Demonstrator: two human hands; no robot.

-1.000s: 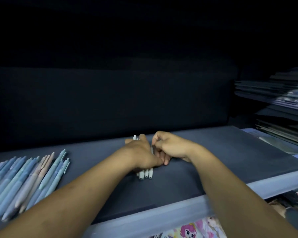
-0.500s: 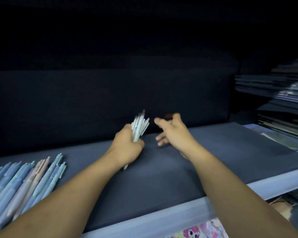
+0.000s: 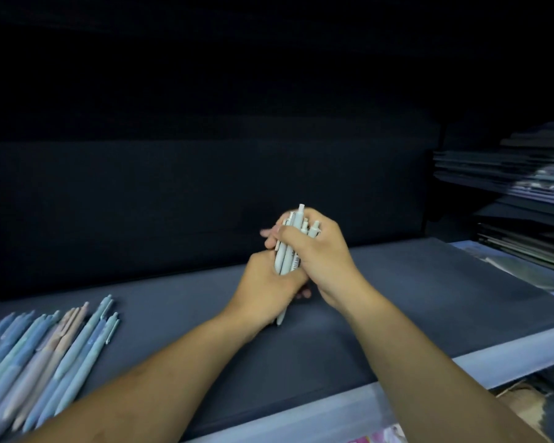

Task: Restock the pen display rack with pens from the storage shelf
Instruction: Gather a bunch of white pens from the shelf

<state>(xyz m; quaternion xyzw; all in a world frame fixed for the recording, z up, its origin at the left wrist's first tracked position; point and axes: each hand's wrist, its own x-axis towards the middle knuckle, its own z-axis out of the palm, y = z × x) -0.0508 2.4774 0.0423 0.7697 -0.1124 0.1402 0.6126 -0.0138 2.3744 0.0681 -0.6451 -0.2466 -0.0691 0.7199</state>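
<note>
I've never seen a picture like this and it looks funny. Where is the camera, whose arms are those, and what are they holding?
The camera sits on a person's head and looks forward and down, so you see that person's own two arms reaching out. There is no machine here. The left hand and the right hand are both wrapped around one bundle of pale pens, held nearly upright over a dark shelf. The left hand grips its lower part, the right hand its upper part. Far to the left on the shelf, a row of blue and pinkish pens lies side by side. At the right edge are stacks of flat things, maybe notebooks; it is too dark to be sure.
</note>
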